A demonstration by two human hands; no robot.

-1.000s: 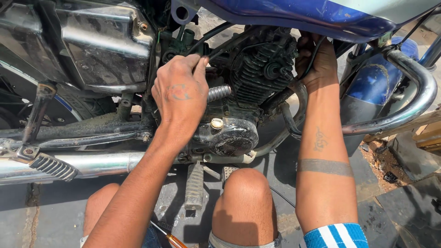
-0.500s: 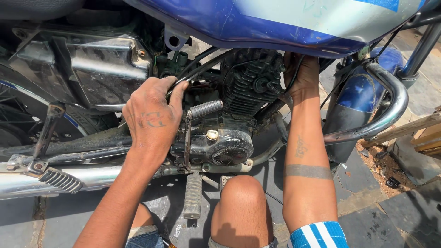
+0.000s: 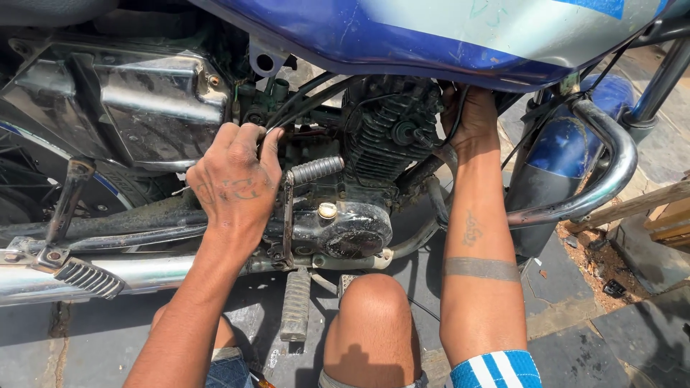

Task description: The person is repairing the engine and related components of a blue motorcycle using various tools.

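I crouch beside a motorcycle with a blue fuel tank (image 3: 431,36) overhead. My left hand (image 3: 236,183) reaches in behind the black finned engine (image 3: 384,140), its fingers curled over black cables (image 3: 302,104) near the carburettor area. My right hand (image 3: 474,115) is pushed in at the front of the engine under the tank; its fingers are hidden among wires and the frame. The kick-start lever (image 3: 313,171) sticks out just right of my left hand. The round engine cover (image 3: 352,233) with a brass cap lies below.
A chrome side panel (image 3: 144,100) sits at the upper left, a chrome exhaust pipe (image 3: 108,276) low at the left. A footpeg (image 3: 296,305) hangs by my knee (image 3: 374,309). A chrome crash bar (image 3: 611,169) curves at the right. Dark paving slabs lie below.
My left hand has drifted left and lower along the cables. My right hand stays at the engine's front. The view has shifted, showing more of the tank.
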